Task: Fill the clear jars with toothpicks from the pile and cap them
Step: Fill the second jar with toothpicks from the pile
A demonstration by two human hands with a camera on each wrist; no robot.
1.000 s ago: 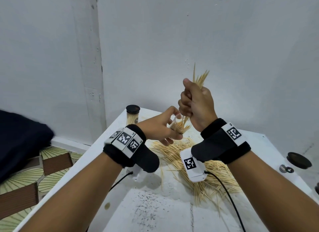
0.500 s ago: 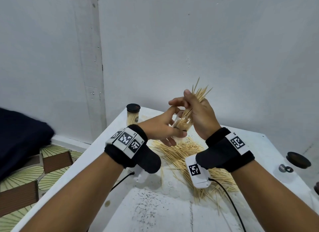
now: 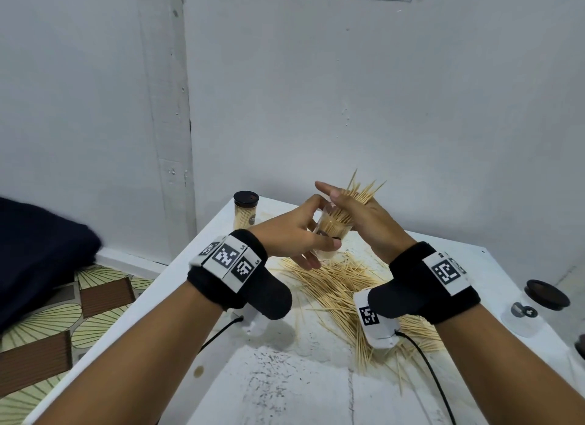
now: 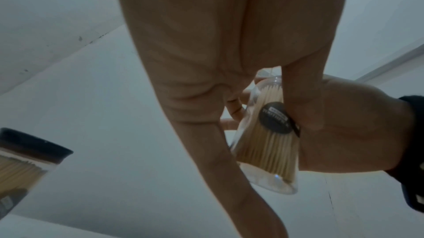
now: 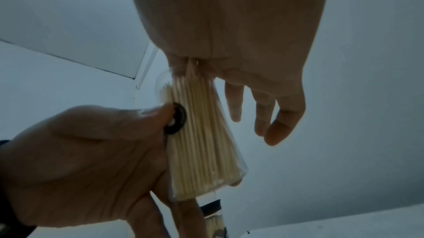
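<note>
My left hand point(image 3: 294, 235) grips a clear jar point(image 3: 329, 231) tilted above the white table, thumb on its round black label. The jar point(image 5: 201, 142) is packed with toothpicks down to its base. My right hand point(image 3: 364, 216) is over the jar's mouth and holds a toothpick bundle point(image 3: 362, 192) between thumb base and forefinger. The bundle's tips fan out above the hand, the thumb sticks out straight, and the other fingers point(image 5: 263, 115) hang loose. In the left wrist view the jar point(image 4: 266, 151) sits between my left hand point(image 4: 183, 42) and right hand point(image 4: 344, 124). The toothpick pile point(image 3: 335, 282) lies below.
A filled jar with a black cap point(image 3: 245, 211) stands at the table's far left corner. A loose black lid point(image 3: 546, 293) and an empty clear jar point(image 3: 522, 317) sit near the right edge. Walls close off the back, and a dark cloth point(image 3: 41, 250) lies left of the table point(image 3: 285, 377).
My right hand came down from a raised fist onto the jar's mouth and loosened, thumb now straight. The bundle has slid deeper into the jar, which my left hand lifted slightly.
</note>
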